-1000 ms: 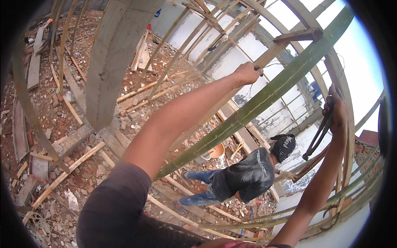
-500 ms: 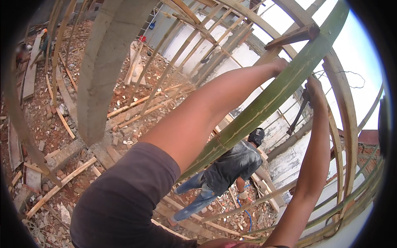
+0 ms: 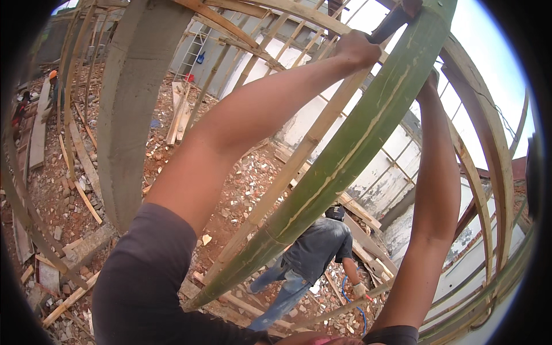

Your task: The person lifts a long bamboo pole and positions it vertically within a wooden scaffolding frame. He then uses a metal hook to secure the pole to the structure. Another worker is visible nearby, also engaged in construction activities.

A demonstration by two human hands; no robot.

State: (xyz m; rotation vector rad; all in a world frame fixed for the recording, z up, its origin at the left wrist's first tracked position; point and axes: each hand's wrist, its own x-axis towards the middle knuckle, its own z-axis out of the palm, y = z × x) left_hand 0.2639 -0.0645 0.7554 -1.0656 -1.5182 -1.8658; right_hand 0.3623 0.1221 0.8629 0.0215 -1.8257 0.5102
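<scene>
A thick green bamboo pole [image 3: 351, 144] slants from the upper right to the lower middle. To the left of its upper end, my left hand [image 3: 359, 50] is closed around a short dark wooden piece [image 3: 393, 24] that reaches toward the pole. My right hand [image 3: 428, 86] is raised at the pole's right side. Its fingers are mostly hidden behind the bamboo, and whatever they hold does not show. Both my arms stretch upward, one on either side of the pole.
A grey concrete column [image 3: 129, 109] stands at left. Curved timber [image 3: 489, 132] frames the right. Below, a co-worker in a dark shirt [image 3: 319, 247] bends over rubble [image 3: 230, 190]. A lighter pole [image 3: 287, 178] runs beside the bamboo. More people [image 3: 53, 86] are at far left.
My view has shifted, and the bamboo appears lower and nearer. My left hand now shows on the wooden piece. My right hand has moved behind the pole, and its dark metal tool is out of sight.
</scene>
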